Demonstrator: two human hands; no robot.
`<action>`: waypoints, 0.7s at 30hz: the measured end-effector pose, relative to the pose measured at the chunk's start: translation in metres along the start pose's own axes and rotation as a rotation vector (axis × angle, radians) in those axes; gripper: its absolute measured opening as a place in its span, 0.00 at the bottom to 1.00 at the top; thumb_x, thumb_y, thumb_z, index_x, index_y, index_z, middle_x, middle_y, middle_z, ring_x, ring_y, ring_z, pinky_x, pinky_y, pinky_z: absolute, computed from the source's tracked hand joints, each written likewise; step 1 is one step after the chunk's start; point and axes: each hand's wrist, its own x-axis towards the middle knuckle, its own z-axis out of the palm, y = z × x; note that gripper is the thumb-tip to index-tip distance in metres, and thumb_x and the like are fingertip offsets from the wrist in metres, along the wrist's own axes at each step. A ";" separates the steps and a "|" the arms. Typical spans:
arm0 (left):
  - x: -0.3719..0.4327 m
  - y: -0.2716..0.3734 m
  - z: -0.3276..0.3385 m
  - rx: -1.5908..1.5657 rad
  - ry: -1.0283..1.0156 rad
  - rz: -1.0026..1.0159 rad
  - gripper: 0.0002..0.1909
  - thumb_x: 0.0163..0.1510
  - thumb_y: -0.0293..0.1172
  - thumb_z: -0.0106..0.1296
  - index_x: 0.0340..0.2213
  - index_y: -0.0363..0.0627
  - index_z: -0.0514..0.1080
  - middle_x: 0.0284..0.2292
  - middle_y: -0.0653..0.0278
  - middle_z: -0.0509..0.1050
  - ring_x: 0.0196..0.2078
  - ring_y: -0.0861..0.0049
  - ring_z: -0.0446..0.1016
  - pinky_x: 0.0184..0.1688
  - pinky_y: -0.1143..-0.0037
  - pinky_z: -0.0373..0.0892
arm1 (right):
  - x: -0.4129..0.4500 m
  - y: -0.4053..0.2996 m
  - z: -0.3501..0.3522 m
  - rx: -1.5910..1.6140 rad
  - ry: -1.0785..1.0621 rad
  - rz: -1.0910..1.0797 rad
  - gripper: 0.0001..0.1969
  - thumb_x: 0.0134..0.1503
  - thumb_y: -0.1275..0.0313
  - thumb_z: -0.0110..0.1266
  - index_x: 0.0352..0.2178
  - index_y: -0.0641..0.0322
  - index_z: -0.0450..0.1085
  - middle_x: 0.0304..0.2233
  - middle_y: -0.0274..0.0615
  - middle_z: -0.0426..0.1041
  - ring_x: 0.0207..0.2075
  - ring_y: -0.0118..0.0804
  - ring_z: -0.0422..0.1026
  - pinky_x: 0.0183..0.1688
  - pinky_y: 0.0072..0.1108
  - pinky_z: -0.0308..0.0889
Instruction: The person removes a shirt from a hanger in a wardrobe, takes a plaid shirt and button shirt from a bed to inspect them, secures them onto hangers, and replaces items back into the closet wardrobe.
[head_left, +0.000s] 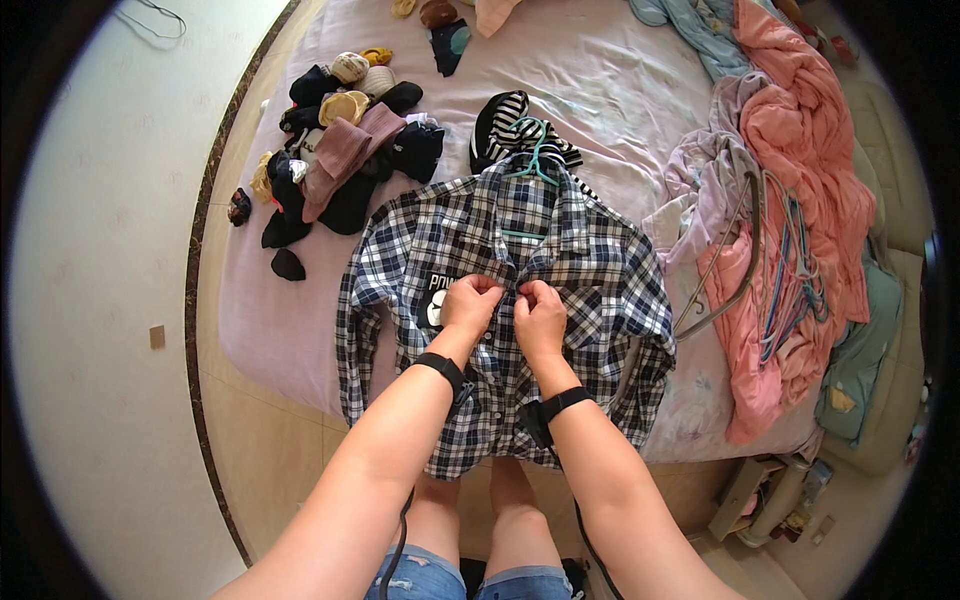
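Note:
A plaid button-up shirt (457, 247) in navy, white and black lies front up over the bed's edge, its lower hem hanging down. Inside its collar sits a teal plastic hanger (534, 161), hook pointing away from me. My left hand (472, 304) pinches the front edge on the left, just below the collar opening. With bent fingers, my right hand (540, 315) grips the opposite front edge, a small gap from the left. Fingertips hide the exact spot held on both sides. Below them, the front placket hangs partly apart with small buttons showing.
Rolled socks (352, 150) are heaped at the left on the bed (285, 330). A black-and-white striped garment (510, 124) lies beyond the collar. At right are a pink quilt (795, 142), several loose hangers (795, 277) and a curved grey hanger (742, 262).

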 end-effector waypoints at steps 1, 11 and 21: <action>0.003 -0.005 -0.002 -0.055 -0.051 -0.001 0.13 0.46 0.40 0.59 0.31 0.46 0.78 0.27 0.67 0.79 0.29 0.76 0.77 0.32 0.74 0.71 | -0.001 -0.003 0.000 0.077 -0.031 0.030 0.06 0.49 0.75 0.53 0.30 0.64 0.71 0.30 0.46 0.73 0.31 0.47 0.73 0.37 0.33 0.69; 0.003 -0.006 0.000 -0.152 -0.161 0.039 0.08 0.52 0.28 0.56 0.32 0.35 0.75 0.27 0.68 0.75 0.27 0.85 0.69 0.30 0.81 0.66 | 0.003 0.017 0.014 0.261 -0.111 0.093 0.10 0.51 0.75 0.53 0.35 0.70 0.73 0.30 0.49 0.77 0.32 0.41 0.76 0.38 0.27 0.71; 0.002 0.005 0.011 -0.175 -0.252 0.127 0.10 0.52 0.32 0.55 0.32 0.37 0.75 0.26 0.61 0.77 0.28 0.75 0.74 0.32 0.75 0.70 | 0.000 0.022 0.000 0.752 -0.231 0.260 0.11 0.57 0.78 0.51 0.41 0.70 0.67 0.34 0.37 0.73 0.33 0.24 0.71 0.38 0.17 0.67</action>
